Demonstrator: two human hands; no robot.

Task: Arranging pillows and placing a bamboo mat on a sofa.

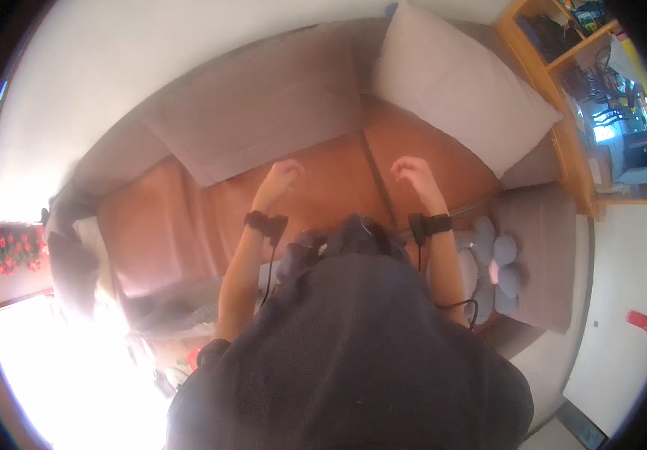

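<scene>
My left hand [282, 178] is raised over the brown seat of a sofa [323, 176], near the lower edge of a grey-brown back cushion [263, 105]. Its fingers bend loosely inward, and nothing shows between them. Level with it on the right, my right hand [416, 174] hangs above the same seat, not far from a large pale pillow [458, 90]. The fingers there curve loosely too, slightly apart, around no visible thing. Each wrist wears a black strap [437, 223] with a small dark box and a cable.
A grey petal-shaped cushion [494, 274] lies by my right forearm. At the far right stands a wooden shelf [556, 97] filled with assorted items. Red flowers [16, 247] are at the left, above a very bright area. A white door-like panel [616, 315] is at the right.
</scene>
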